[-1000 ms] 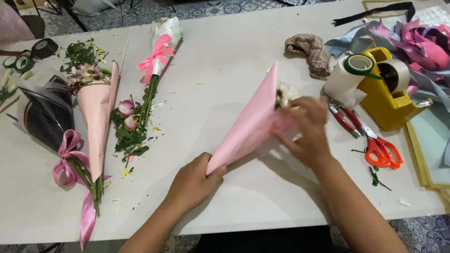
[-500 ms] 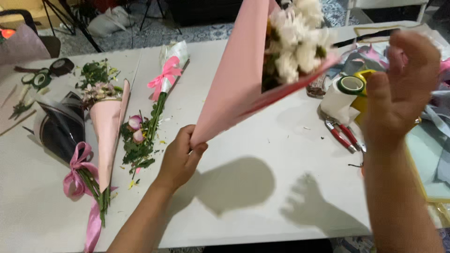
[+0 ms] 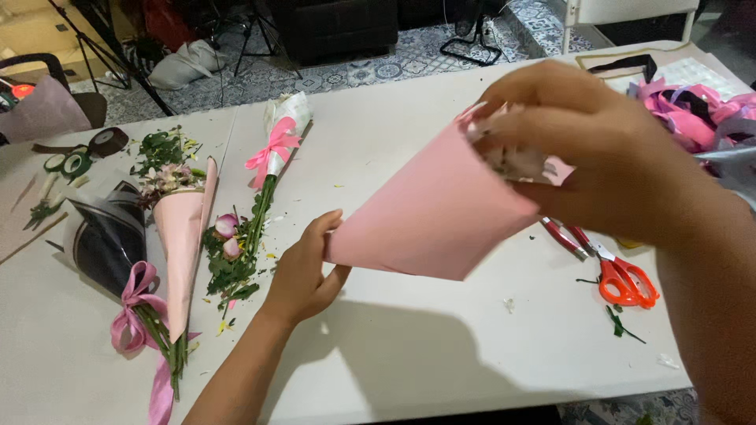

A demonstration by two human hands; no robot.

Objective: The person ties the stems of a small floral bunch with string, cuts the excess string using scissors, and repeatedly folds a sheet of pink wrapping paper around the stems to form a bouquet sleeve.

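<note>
bare forearms, no sleeves, no rings

Three wrapped bouquets (image 3: pixel 177 236) (image 3: pixel 277 149) (image 3: pixel 441 212) are visible, one held above the bench (image 3: pixel 441 346). Two pairs of scissors (image 3: pixel 622 275) (image 3: pixel 563 238) lie at right.

Bare table (image 3: pixel 441 346) in front is free to pass; 3 bouquets (image 3: pixel 181 236) crowd left, orange scissors (image 3: pixel 622 279) block right.
</note>
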